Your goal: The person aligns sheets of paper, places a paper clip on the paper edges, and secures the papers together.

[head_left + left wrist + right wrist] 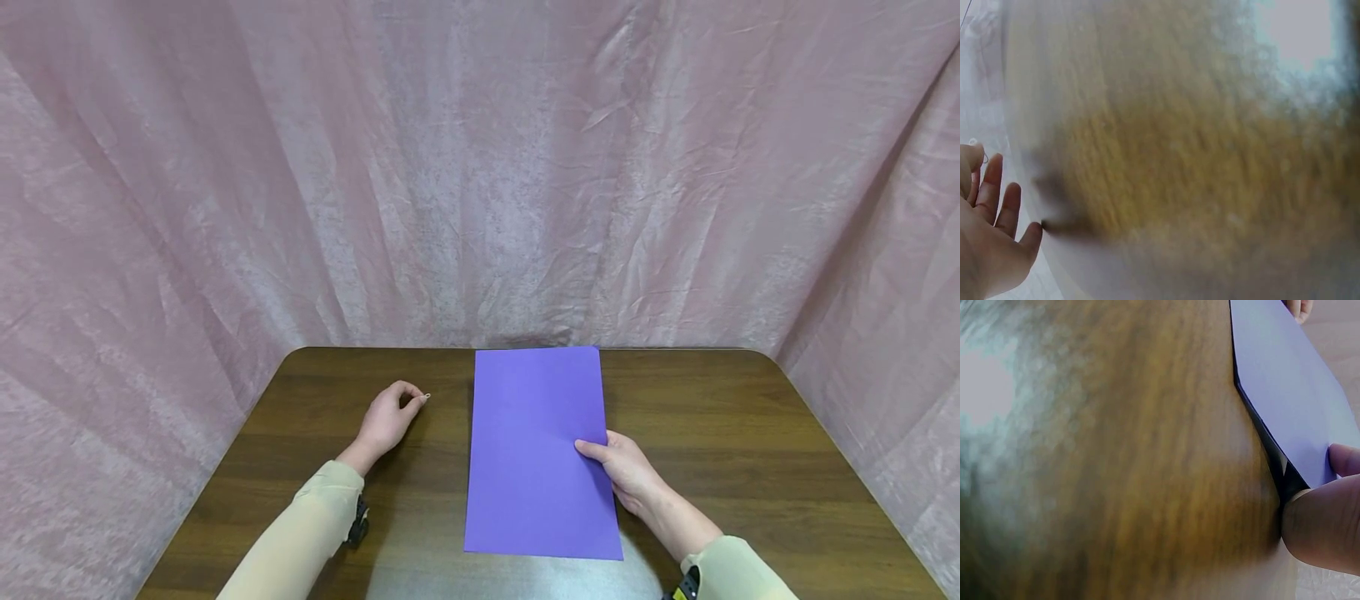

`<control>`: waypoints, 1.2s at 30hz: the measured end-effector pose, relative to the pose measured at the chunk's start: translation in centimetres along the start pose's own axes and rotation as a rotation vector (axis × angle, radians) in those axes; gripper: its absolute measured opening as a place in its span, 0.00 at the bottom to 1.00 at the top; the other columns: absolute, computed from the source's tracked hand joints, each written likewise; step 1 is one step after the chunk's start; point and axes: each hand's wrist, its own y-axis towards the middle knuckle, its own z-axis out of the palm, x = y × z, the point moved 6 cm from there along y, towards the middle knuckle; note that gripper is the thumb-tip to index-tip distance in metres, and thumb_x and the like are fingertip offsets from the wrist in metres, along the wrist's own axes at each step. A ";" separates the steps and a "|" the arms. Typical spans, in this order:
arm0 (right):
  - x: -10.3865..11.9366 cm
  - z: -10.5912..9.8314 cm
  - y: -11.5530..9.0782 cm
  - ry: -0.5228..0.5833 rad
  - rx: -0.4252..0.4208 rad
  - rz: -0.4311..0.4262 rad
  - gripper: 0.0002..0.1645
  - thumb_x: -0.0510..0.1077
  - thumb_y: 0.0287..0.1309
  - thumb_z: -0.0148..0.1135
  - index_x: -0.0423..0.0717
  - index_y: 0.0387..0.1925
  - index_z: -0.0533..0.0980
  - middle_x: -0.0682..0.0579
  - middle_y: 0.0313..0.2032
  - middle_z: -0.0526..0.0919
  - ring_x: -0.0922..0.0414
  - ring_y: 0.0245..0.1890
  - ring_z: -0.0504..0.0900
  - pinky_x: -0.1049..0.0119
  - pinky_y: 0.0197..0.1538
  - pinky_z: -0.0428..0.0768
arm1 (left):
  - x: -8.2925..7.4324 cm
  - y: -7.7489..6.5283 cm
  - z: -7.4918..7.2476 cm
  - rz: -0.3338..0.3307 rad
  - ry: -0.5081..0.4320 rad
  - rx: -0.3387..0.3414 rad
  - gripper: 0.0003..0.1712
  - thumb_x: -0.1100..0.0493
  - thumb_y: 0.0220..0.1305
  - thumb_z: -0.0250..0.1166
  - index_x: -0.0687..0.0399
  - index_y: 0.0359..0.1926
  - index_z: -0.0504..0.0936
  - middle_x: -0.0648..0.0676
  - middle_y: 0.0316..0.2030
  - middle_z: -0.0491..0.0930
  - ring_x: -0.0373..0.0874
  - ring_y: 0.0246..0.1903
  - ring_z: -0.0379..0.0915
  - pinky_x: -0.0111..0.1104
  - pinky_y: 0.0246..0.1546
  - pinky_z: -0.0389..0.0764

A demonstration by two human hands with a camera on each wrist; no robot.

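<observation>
So the purple sheet [532, 492] is near six o'clock in the head view, unfolded, and I'd judge only the grabbing done and real handling left, with the right hand [633, 477] pinching its four o'clock edge, thumb on top, and the left hand [385, 423], back upward, pinching a tiny pale loop [427, 396] around ten.

Item [427, 396] in L hand [386, 422]: too small for me to ID. R hand [636, 477]: fingers mostly hidden behind purple sheet [536, 467]. Sleeves [294, 537] cut off, head-cam btm; tabletop [1179, 181] blurred, L-wrist cam.
</observation>
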 end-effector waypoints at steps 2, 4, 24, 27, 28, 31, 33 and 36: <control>0.0 0.0 0.0 0.003 0.005 -0.001 0.17 0.40 0.70 0.62 0.34 0.55 0.73 0.48 0.35 0.88 0.53 0.34 0.87 0.58 0.37 0.85 | 0.1 0.0 -0.1 -0.019 -0.020 -0.002 0.08 0.53 0.74 0.64 0.53 0.44 0.81 0.53 0.44 0.82 0.51 0.46 0.76 0.46 0.50 0.75; 0.0 0.0 0.0 0.009 0.010 -0.001 0.17 0.40 0.70 0.62 0.35 0.55 0.74 0.48 0.35 0.88 0.53 0.34 0.88 0.58 0.37 0.86 | 0.2 -0.1 -0.2 -0.033 -0.041 -0.004 0.09 0.52 0.74 0.64 0.52 0.45 0.81 0.53 0.43 0.81 0.50 0.45 0.75 0.44 0.50 0.75; -0.1 0.0 0.0 -0.006 0.008 -0.001 0.17 0.40 0.70 0.61 0.35 0.55 0.74 0.47 0.35 0.88 0.53 0.34 0.88 0.58 0.37 0.86 | -0.5 -0.5 -0.6 -0.029 -0.148 0.005 0.09 0.59 0.73 0.65 0.55 0.48 0.88 0.53 0.47 0.86 0.52 0.52 0.79 0.50 0.55 0.77; -0.1 0.1 0.0 -0.008 -0.001 0.006 0.16 0.40 0.70 0.61 0.36 0.54 0.74 0.47 0.35 0.88 0.53 0.33 0.88 0.58 0.37 0.86 | -0.5 -0.5 -0.6 -0.041 -0.178 0.015 0.10 0.60 0.73 0.64 0.55 0.50 0.88 0.54 0.48 0.86 0.52 0.53 0.78 0.49 0.56 0.77; -0.1 0.1 0.0 -0.008 -0.002 0.008 0.16 0.40 0.70 0.61 0.36 0.54 0.74 0.47 0.35 0.88 0.53 0.33 0.88 0.58 0.37 0.86 | -0.6 -0.5 -0.6 -0.042 -0.191 0.012 0.10 0.60 0.73 0.64 0.56 0.50 0.88 0.54 0.48 0.86 0.52 0.53 0.78 0.48 0.55 0.77; 0.0 0.2 0.0 -0.013 0.004 0.006 0.16 0.40 0.70 0.61 0.35 0.54 0.74 0.47 0.35 0.89 0.52 0.34 0.88 0.58 0.37 0.86 | -0.7 -0.4 -0.6 -0.054 -0.250 -0.001 0.13 0.62 0.72 0.64 0.60 0.54 0.86 0.55 0.47 0.85 0.51 0.50 0.78 0.45 0.52 0.78; 0.0 0.2 0.0 -0.014 0.005 0.005 0.17 0.40 0.70 0.61 0.35 0.55 0.73 0.47 0.35 0.89 0.52 0.34 0.88 0.58 0.38 0.86 | -0.8 -0.3 -0.6 -0.068 -0.294 -0.016 0.15 0.63 0.71 0.64 0.63 0.56 0.83 0.55 0.45 0.84 0.50 0.47 0.78 0.40 0.49 0.78; 0.0 0.2 0.0 -0.015 0.001 0.002 0.17 0.40 0.70 0.61 0.34 0.55 0.74 0.47 0.35 0.89 0.52 0.34 0.88 0.58 0.38 0.86 | -0.9 -0.2 -0.5 -0.091 -0.361 -0.031 0.19 0.65 0.70 0.64 0.67 0.60 0.80 0.55 0.41 0.85 0.47 0.43 0.78 0.34 0.45 0.78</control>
